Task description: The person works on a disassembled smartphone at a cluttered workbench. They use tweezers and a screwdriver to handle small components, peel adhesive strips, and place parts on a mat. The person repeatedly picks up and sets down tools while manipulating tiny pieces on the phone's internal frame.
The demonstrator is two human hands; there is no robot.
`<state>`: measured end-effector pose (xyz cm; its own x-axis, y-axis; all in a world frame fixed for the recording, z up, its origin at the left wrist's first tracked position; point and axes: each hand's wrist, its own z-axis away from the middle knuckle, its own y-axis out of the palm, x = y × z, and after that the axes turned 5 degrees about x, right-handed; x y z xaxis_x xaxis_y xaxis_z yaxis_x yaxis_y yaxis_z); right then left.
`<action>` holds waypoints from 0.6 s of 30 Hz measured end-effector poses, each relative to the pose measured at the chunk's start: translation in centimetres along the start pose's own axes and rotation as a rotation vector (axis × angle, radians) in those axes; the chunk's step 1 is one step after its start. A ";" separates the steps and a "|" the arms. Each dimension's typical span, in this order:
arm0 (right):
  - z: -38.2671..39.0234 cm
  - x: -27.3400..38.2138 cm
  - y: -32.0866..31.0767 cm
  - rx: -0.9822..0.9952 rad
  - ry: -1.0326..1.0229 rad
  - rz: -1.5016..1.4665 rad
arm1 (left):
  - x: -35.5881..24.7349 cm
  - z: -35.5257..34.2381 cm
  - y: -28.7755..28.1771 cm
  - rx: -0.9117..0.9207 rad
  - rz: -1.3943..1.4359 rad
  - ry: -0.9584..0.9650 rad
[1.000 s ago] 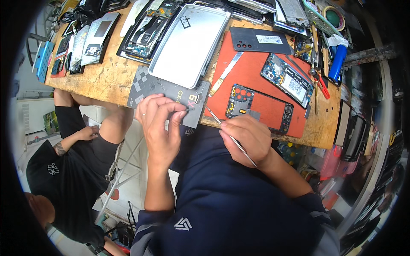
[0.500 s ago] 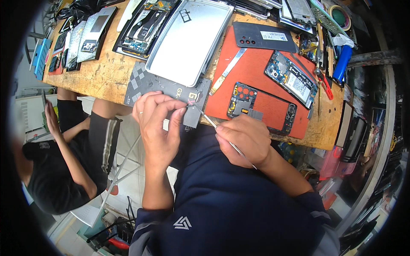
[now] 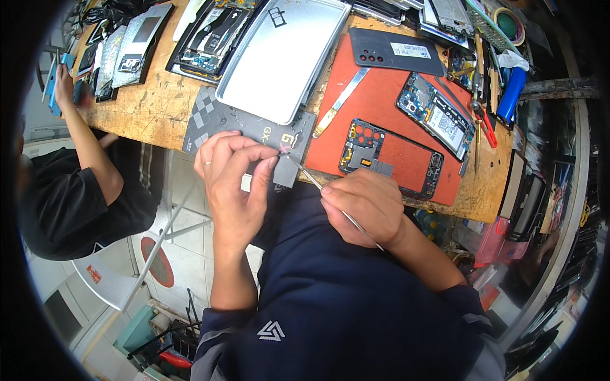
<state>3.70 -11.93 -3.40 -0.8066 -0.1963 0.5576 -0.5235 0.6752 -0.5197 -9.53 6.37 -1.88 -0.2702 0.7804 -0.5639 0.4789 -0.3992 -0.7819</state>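
Thumb and index finger of my left hand (image 3: 234, 184) are pinched together on a tiny dark piece (image 3: 283, 154), too small to name. It is held over the dark grey printed card (image 3: 213, 120) at the bench edge. My right hand (image 3: 365, 206) grips a slim metal pick (image 3: 307, 175) like a pen, its point close to the pinched piece. Right of the card, a black phone frame (image 3: 395, 166) lies on the red mat (image 3: 330, 98). An opened phone with its board and battery (image 3: 435, 114) lies beyond it, below a dark phone back cover (image 3: 395, 53).
A white metal tray (image 3: 279, 63) overlaps the card, beside another opened phone (image 3: 216, 38). A metal spudger (image 3: 341, 105) crosses the mat's left edge. Hand tools and a blue cylinder (image 3: 511, 95) crowd the right. A person in black (image 3: 70, 190) reaches toward the bench's left end.
The person at left has leaned forward and now has a hand at the blue object on the bench end. My hands and the pick have hardly moved.
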 end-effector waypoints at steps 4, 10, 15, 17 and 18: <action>0.1 0.0 0.1 -0.007 0.000 0.003 | 0.1 0.0 0.0 -0.003 0.015 0.002; 0.1 0.0 0.1 -0.005 0.017 -0.015 | 0.1 0.0 0.0 0.000 0.007 -0.001; 0.0 0.0 0.2 -0.004 0.019 -0.017 | 0.1 0.0 0.0 0.000 0.009 0.001; 0.0 0.0 0.2 -0.008 0.023 -0.017 | 0.1 0.0 0.0 0.002 0.008 0.001; 0.0 0.0 0.2 -0.012 0.023 -0.015 | 0.1 0.0 0.0 0.001 0.009 0.004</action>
<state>3.58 -11.81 -3.55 -0.7919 -0.1904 0.5802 -0.5324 0.6807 -0.5032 -9.62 6.47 -1.95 -0.2628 0.7784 -0.5701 0.4804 -0.4069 -0.7770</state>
